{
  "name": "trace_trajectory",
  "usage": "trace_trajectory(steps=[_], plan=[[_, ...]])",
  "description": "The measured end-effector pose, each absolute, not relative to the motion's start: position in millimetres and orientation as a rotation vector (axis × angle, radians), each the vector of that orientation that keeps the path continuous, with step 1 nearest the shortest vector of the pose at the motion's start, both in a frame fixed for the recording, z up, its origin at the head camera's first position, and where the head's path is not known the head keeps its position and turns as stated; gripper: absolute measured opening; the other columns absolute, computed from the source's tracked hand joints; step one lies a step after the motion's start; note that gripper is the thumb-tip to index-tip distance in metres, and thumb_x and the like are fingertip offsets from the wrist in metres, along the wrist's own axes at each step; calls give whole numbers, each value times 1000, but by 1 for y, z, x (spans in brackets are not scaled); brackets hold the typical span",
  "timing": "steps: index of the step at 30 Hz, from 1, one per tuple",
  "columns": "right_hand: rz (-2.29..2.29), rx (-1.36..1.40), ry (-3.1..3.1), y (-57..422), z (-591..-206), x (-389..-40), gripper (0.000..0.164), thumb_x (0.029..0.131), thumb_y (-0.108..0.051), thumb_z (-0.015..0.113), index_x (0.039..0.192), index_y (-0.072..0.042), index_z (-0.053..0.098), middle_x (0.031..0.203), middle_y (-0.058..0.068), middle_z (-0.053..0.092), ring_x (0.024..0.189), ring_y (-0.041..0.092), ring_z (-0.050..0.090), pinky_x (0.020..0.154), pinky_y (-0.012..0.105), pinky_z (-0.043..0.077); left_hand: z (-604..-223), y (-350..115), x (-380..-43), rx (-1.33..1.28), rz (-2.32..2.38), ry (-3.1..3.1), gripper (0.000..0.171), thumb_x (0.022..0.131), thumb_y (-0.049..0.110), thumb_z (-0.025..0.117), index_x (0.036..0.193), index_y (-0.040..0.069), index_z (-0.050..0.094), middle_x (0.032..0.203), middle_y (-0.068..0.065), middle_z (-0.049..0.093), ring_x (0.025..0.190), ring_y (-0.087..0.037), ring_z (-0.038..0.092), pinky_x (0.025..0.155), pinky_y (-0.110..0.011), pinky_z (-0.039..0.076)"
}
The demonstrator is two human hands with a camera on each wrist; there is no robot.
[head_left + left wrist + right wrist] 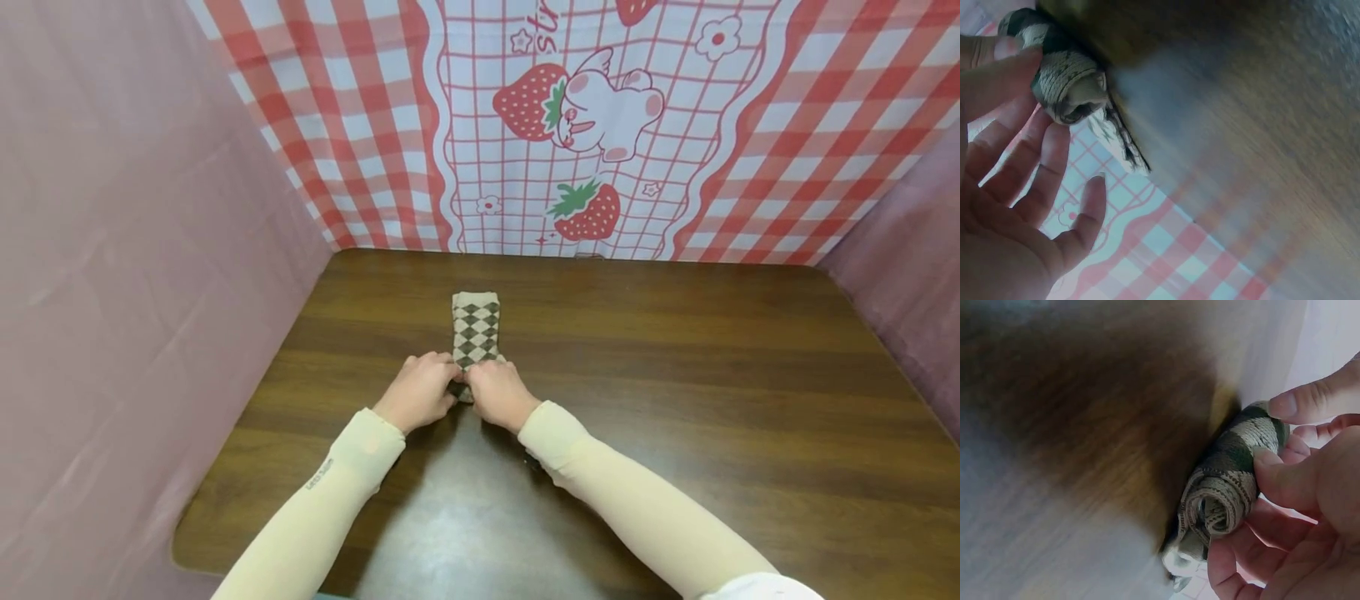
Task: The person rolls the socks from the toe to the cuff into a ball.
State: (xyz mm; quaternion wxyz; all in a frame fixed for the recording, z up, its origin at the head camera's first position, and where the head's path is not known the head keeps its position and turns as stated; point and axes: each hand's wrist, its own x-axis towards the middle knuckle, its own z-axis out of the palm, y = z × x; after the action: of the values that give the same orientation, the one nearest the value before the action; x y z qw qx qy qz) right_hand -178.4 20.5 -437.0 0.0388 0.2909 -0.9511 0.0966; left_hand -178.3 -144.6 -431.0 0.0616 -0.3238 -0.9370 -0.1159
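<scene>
A beige sock with dark diamonds lies lengthwise on the table, its flat cuff end pointing away from me. The near end is rolled into a tight coil, whose spiral edge shows in the right wrist view as a knitted roll. My left hand grips the left side of that roll, thumb on top and fingers around the far side. From the right, my right hand holds the same roll between thumb and fingers. The two hands nearly meet and hide much of the coil in the head view.
A brown wood-grain table with rounded corners lies under the sock. Behind it hangs a red-and-white checked curtain with strawberry prints. Pink cloth borders the left side, and similar cloth the right.
</scene>
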Motion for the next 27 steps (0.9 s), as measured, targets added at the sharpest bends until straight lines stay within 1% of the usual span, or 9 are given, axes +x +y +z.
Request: trace_trajectory(steps=[5, 8, 11, 14, 18, 21, 24, 27], plan=[[338, 892, -2932, 21, -436, -181, 18, 72, 2, 74, 69, -11, 62, 75, 9, 65, 70, 32, 65, 61, 48, 53, -431, -142, -180, -1015, -310, -2806, 15, 72, 4, 79, 77, 15, 70, 84, 1, 67, 81, -23, 64, 68, -43, 46], [334, 878, -2934, 22, -436, -180, 19, 76, 0, 73, 68, -11, 61, 74, 8, 64, 70, 32, 64, 61, 48, 52, -430, -141, -182, -1025, -302, -2813, 17, 72, 4, 79, 72, 17, 68, 81, 2, 68, 77, -21, 65, 65, -43, 47], [336, 857, -2934, 23, -437, -177, 17, 79, -2, 72, 69, -11, 62, 75, 8, 64, 73, 32, 64, 63, 49, 52, -429, -140, -183, -1020, -307, -2847, 14, 76, 5, 79, 74, 16, 70, 83, 2, 70, 78, -20, 66, 66, -44, 47], [332, 851, -2895, 24, -438, -174, 14, 78, -2, 73, 71, -11, 64, 79, 8, 64, 77, 32, 63, 64, 48, 50, -427, -139, -184, -999, -330, -2911, 10, 79, 6, 78, 83, 15, 75, 89, 1, 72, 83, -22, 67, 71, -48, 48], [294, 862, -2795, 24, -439, -170, 8, 79, -6, 75, 76, -10, 69, 85, 8, 63, 79, 31, 60, 64, 44, 47, -425, -137, -189, -945, -384, -3015, 14, 83, 6, 76, 93, 16, 78, 95, 0, 73, 90, -24, 67, 77, -52, 48], [268, 872, -2749, 23, -439, -167, 6, 83, -9, 74, 80, -9, 69, 88, 8, 61, 79, 30, 59, 64, 43, 46, -423, -137, -195, -923, -431, -3075, 14, 84, 4, 73, 92, 15, 77, 94, -1, 73, 91, -24, 67, 78, -53, 48], [257, 874, -2761, 22, -440, -165, 6, 82, -7, 73, 80, -7, 67, 90, 9, 60, 82, 29, 58, 67, 42, 45, -422, -137, -200, -926, -477, -3127, 13, 86, 4, 71, 89, 15, 76, 91, -1, 72, 86, -22, 66, 78, -52, 49], [257, 877, -2793, 21, -441, -167, 9, 78, -3, 75, 83, -5, 67, 91, 9, 60, 85, 29, 58, 70, 42, 44, -422, -138, -204, -947, -540, -3161, 13, 89, 3, 68, 90, 14, 76, 90, -1, 71, 79, -18, 63, 75, -43, 50]])
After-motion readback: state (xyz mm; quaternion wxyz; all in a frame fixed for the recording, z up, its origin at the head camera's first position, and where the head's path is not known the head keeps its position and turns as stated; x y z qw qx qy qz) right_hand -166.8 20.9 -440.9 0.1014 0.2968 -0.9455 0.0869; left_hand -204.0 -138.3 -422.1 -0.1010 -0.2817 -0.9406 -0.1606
